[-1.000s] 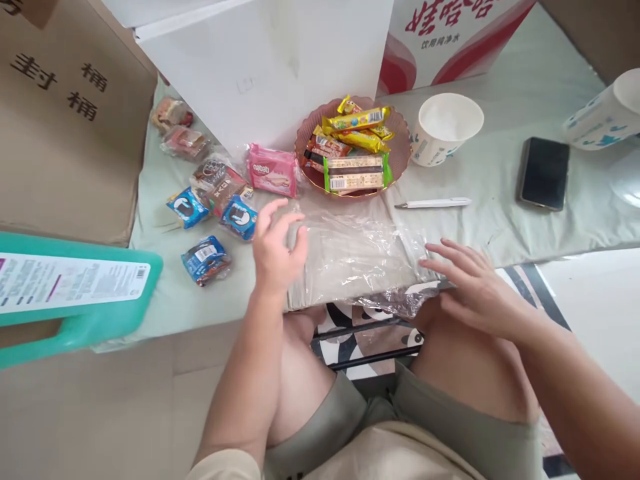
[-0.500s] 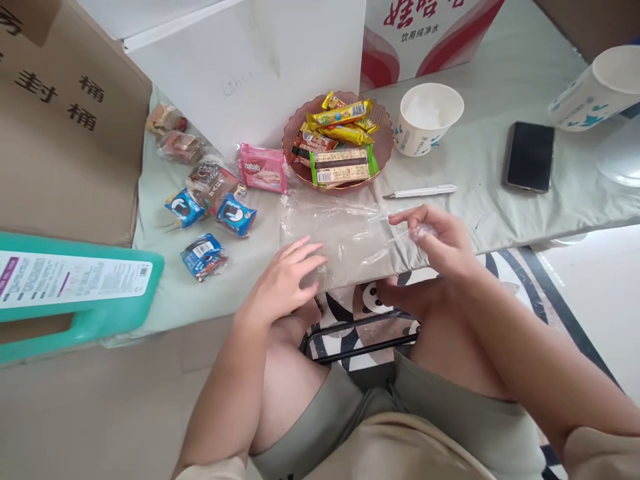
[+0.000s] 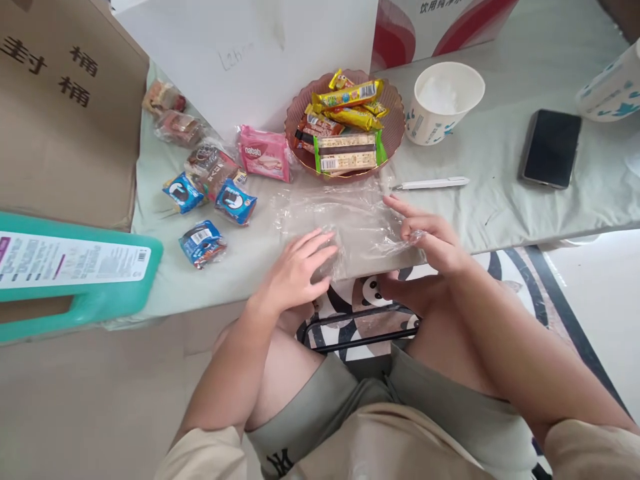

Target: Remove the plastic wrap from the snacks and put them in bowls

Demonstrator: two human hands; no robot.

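Observation:
A thin, see-through plastic bag is spread at the table's front edge, between my two hands. My left hand lies over its left side, fingers stretched and slightly apart, with nothing gripped. At the right side, my right hand has a bunched bit of the plastic between thumb and curled fingers while its index finger points out. Just behind the bag stands a pink scalloped bowl of wrapped snacks. A white utility knife lies beyond my right fingertips.
Left of the bag are a pink wafer pack, blue snack packets and a brown packet. A paper cup and a phone stand to the right. A green jug and cardboard box border the left.
The view has shifted slightly, so the tabletop things sit higher. My left hand has come a little further in over the plastic; the right still holds its side, lower down.

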